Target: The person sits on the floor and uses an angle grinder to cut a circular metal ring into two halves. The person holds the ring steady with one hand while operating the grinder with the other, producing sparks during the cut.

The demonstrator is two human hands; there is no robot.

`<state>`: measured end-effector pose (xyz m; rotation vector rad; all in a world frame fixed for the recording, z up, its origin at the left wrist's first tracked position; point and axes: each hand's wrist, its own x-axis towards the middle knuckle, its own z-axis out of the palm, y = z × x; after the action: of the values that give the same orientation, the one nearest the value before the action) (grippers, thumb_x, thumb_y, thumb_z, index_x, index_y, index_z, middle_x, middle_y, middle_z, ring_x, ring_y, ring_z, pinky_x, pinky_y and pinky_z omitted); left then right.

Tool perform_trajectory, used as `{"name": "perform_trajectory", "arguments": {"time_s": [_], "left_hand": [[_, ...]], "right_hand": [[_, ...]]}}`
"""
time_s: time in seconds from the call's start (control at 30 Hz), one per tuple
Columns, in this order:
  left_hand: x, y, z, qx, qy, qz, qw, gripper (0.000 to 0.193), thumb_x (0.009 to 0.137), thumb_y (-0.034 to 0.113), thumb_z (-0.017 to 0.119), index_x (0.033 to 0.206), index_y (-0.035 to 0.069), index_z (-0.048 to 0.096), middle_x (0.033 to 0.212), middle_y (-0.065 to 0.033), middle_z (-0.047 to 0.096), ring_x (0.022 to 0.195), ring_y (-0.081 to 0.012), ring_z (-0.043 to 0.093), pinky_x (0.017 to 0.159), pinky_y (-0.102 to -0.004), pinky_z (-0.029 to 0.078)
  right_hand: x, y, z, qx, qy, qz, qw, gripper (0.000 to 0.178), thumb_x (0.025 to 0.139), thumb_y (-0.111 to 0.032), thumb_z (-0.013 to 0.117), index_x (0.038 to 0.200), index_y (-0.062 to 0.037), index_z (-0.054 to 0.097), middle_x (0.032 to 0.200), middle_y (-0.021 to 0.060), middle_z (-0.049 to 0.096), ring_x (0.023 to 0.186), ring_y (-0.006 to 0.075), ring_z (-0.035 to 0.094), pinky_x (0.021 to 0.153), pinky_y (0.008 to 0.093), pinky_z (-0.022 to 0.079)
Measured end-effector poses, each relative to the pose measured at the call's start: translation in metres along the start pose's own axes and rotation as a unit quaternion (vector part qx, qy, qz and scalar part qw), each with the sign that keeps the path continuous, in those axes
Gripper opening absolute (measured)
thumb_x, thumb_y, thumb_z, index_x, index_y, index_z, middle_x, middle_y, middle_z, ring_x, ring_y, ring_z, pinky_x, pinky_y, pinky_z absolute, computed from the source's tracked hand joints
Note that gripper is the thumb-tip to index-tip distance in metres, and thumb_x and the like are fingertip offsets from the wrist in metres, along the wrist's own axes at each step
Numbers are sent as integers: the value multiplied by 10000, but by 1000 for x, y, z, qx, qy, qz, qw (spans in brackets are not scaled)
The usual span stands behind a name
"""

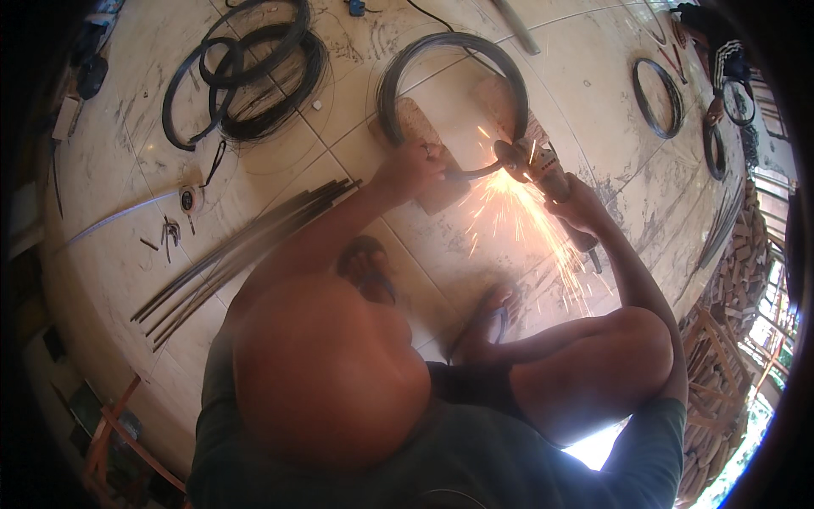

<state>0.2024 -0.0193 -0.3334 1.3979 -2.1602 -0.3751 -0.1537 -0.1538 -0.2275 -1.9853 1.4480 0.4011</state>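
Observation:
My left hand (417, 170) is closed around the lower left side of a coil of dark wire (500, 58). The coil rests across two brownish blocks (443, 197) on the floor. My right hand (581, 206) grips an angle grinder (549, 176) by its body. Its disc (509, 158) meets the coil's lower right part, just right of my left hand. Bright sparks (521, 208) spray from there, down and to the right toward my foot (492, 318). The glare hides the exact spot of contact.
Several wire coils (275, 81) lie at the far left, another coil (658, 97) at the far right. Straight rods (242, 250) lie left of my feet, near a tape measure (190, 199) and short rod pieces (170, 231). A person's hand (715, 110) shows at right.

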Motion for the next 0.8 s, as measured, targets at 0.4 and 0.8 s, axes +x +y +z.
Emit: {"name": "perform_trajectory", "arguments": {"time_s": [0.4, 0.8], "left_hand": [[-4, -2, 2, -12, 19, -10, 1000, 222, 823, 215, 798, 990, 72, 767, 964, -47, 642, 1012, -255, 616, 924, -408, 523], [-2, 0, 2, -15, 23, -5, 1000, 221, 818, 210, 798, 978, 63, 760, 996, -52, 654, 1018, -265, 617, 930, -414, 516]], "right_hand": [[9, 8, 6, 13, 6, -48, 999, 587, 750, -326, 848, 1173, 5, 613, 1036, 234, 719, 970, 383, 719, 843, 459, 552], [5, 1, 2, 11, 1, 1, 1000, 596, 729, -322, 827, 1170, 17, 612, 1035, 236, 722, 960, 386, 719, 832, 462, 554]]}}
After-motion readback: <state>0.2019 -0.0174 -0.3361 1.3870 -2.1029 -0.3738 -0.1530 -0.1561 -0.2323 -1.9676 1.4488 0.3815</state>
